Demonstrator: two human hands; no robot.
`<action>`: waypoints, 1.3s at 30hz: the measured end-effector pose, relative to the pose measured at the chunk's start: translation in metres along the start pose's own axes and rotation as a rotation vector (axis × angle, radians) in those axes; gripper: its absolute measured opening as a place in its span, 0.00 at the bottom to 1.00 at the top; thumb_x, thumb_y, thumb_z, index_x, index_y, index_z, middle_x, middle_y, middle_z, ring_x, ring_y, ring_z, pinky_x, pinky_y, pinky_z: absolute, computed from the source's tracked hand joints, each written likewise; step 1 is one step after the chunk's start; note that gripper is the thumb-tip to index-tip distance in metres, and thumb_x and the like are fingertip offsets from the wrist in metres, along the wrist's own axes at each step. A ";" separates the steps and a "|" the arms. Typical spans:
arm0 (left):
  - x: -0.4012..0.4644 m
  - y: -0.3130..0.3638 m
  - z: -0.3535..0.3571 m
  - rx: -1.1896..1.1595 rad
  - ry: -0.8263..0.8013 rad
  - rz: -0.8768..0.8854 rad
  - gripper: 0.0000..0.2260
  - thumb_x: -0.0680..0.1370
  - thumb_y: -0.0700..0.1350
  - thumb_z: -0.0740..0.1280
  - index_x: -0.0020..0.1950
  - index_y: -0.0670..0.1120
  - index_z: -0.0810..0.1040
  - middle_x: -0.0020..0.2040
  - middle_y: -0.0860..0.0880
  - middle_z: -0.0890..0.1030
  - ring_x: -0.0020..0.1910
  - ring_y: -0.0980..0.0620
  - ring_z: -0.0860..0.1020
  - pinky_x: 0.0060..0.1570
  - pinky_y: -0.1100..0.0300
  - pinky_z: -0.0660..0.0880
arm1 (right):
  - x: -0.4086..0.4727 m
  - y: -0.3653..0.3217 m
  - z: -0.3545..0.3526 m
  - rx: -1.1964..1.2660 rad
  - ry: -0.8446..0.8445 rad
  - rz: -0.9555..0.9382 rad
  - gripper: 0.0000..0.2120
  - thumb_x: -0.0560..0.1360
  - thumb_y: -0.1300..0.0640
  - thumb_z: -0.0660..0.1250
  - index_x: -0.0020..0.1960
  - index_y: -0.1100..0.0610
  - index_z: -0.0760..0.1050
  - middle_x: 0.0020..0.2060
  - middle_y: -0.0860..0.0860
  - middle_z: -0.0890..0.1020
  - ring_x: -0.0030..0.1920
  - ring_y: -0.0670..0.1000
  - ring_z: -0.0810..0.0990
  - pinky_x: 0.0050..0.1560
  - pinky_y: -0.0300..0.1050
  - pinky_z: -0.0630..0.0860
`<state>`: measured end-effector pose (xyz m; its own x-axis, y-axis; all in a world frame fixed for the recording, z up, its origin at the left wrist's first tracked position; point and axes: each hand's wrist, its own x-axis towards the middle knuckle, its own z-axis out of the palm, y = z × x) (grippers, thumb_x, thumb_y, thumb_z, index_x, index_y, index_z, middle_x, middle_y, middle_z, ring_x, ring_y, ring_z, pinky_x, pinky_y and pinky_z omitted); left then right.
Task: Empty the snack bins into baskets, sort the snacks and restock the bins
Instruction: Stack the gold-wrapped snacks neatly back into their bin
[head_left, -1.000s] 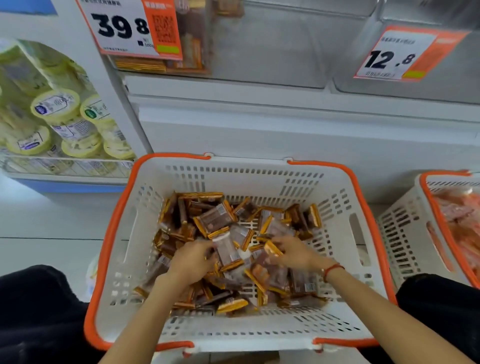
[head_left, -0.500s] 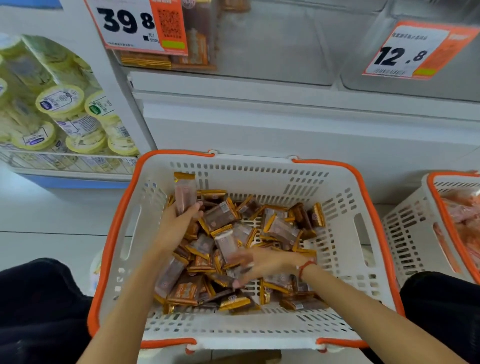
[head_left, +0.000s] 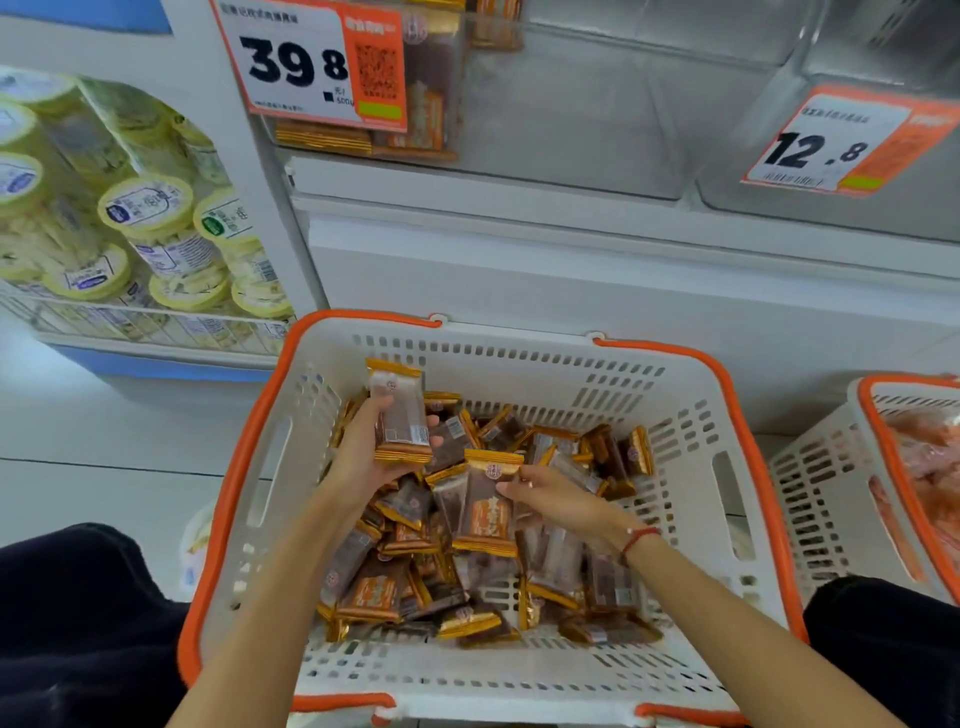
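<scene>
1. Head view: left hand (head_left: 371, 452) grips a small stack of brown-and-gold snack packs (head_left: 400, 415), raised over the white basket (head_left: 519, 670); right hand (head_left: 553, 501) pinches one pack (head_left: 485, 506) upright by its edge, above the loose heap.
2. Judgement: lay the right-hand pack flat on the left-hand stack, same face up, seams aligned; squeeze lightly, the foil probably slips.
3. Clear bin (head_left: 545, 104) under the 39.8 tag (head_left: 306, 62) is nearly empty; likely destination; second basket (head_left: 831, 493) on the right, apart.

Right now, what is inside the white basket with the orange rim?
The white basket holds a pile of brown and gold snack packets. The left hand and the right hand each hold packets. The pile hides most of its floor.
</scene>
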<state>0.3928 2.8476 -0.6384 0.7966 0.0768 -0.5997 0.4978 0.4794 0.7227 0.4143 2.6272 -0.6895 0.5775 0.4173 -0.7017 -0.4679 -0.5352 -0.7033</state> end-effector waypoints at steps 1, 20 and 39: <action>0.002 -0.002 0.000 -0.011 -0.005 -0.017 0.17 0.84 0.48 0.54 0.69 0.42 0.71 0.50 0.40 0.83 0.36 0.47 0.84 0.50 0.51 0.76 | -0.006 -0.005 -0.008 0.098 -0.013 -0.012 0.06 0.81 0.55 0.62 0.53 0.56 0.76 0.48 0.53 0.83 0.49 0.53 0.82 0.52 0.45 0.78; -0.016 -0.006 0.014 0.142 -0.369 -0.120 0.18 0.80 0.53 0.60 0.66 0.48 0.78 0.62 0.41 0.80 0.63 0.41 0.77 0.67 0.45 0.70 | -0.032 -0.066 -0.008 0.399 0.188 -0.254 0.12 0.81 0.54 0.61 0.61 0.56 0.77 0.53 0.56 0.83 0.53 0.55 0.82 0.59 0.52 0.78; 0.005 -0.013 -0.011 0.270 0.248 0.131 0.23 0.81 0.57 0.60 0.74 0.50 0.65 0.64 0.49 0.77 0.61 0.49 0.77 0.65 0.50 0.72 | 0.049 -0.044 0.051 0.144 0.550 -0.307 0.17 0.80 0.43 0.59 0.55 0.53 0.79 0.45 0.50 0.83 0.46 0.49 0.81 0.43 0.37 0.75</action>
<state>0.3864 2.8514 -0.6542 0.7688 0.3465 -0.5375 0.4962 0.2070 0.8431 0.4292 2.7085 -0.6989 0.9401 0.0777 -0.3320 -0.2897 -0.3315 -0.8979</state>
